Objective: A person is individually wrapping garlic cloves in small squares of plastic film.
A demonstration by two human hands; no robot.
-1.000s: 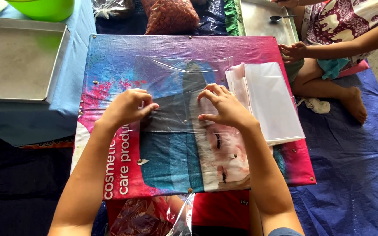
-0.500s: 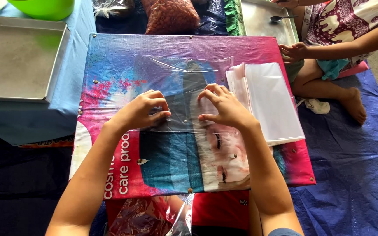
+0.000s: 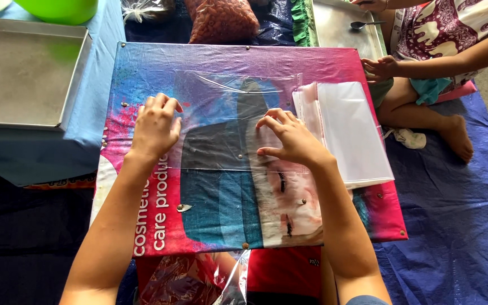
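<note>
Left hand (image 3: 156, 127) flat, fingers spread, grip apart, palm pressing the left edge of a clear plastic sheet (image 3: 227, 121); right hand (image 3: 289, 138) fingertips down on the sheet's right part, grip apart too, nothing clamped. Sheet lies flat on the tabletop (image 3: 334, 62), which is covered with a printed pink and blue banner. Just right of the sheet, touching its right edge: stack of clear plastic bags (image 3: 348, 133). Left of the sheet, well apart, a metal tray (image 3: 24, 73) on a blue cloth. Beyond the sheet's far edge: bag of reddish-brown bits (image 3: 221, 20), green bowl (image 3: 57, 8). Far right of the sheet, another person's hand (image 3: 379, 68) at the tabletop edge, second metal tray (image 3: 343, 25) with a spoon (image 3: 362, 24)
</note>
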